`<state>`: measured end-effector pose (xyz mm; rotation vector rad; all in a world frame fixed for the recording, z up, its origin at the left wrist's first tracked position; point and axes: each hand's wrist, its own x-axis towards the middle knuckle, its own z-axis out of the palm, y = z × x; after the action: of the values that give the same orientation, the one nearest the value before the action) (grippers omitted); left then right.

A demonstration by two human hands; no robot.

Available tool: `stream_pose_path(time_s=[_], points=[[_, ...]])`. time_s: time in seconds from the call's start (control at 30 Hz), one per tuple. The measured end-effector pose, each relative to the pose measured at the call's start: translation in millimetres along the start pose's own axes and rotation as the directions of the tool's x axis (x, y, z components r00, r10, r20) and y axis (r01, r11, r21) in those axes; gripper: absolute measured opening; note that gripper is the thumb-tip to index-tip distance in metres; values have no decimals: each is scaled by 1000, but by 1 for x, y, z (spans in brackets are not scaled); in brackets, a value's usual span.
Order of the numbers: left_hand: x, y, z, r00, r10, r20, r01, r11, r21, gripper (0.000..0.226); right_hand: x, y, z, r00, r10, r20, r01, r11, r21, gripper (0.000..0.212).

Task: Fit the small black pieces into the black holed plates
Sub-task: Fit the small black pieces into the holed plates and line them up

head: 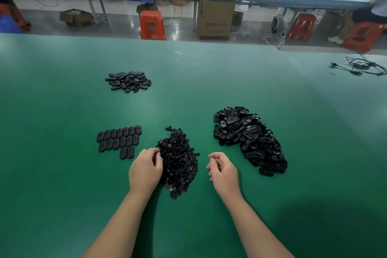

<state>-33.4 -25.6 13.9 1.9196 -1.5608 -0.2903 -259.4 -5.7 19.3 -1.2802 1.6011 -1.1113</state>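
While my feed looks down on the green table (pixel 62 184), neat rows of oval plates (pixel 119 139) lie at left, with a smaller loose heap (pixel 128 81) farther back. My left hand (pixel 145 170) rests against the pile of small black pieces (pixel 180 159), fingers curled at its edge; whether they pinch one, I cannot tell. My right hand (pixel 223 170) hovers loosely curled, apparently empty, beside the big heap of holed plates (pixel 250 139).
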Motion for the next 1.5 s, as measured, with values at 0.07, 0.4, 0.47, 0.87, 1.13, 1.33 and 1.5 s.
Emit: stream_pose_path(time_s=[0.07, 0.4, 0.47, 0.87, 1.13, 1.33, 1.5], points=[[0, -2, -1, 1000, -1, -3, 1, 1000, -1, 17, 0, 0, 1, 1000, 1, -15, -1, 1000, 0, 18], [2, -3, 3, 1000, 14, 17, -15, 998, 62, 10, 56, -20, -17, 999, -37, -23, 29, 956, -291, 27], [2, -3, 2, 1000, 14, 10, -15, 999, 47, 10, 75, -27, -25, 996, -89, -16, 72, 889, -451, 34], [4, -6, 3, 998, -35, -60, 29, 995, -96, 6, 119, -32, -29, 992, -42, 121, 125, 515, -848, 25], [3, -6, 2, 993, -64, -95, 49, 986, -158, 6, 106, -48, -32, 996, -82, 16, 78, 848, -524, 13], [0, -5, 1, 997, -22, -80, 9, 988, -156, 4, 65, -45, -15, 991, 72, 117, -72, 997, -4, 9], [-4, -5, 0, 999, -1, -41, -5, 990, -142, 9, 33, -26, -6, 985, 101, 143, -129, 970, 205, 6]])
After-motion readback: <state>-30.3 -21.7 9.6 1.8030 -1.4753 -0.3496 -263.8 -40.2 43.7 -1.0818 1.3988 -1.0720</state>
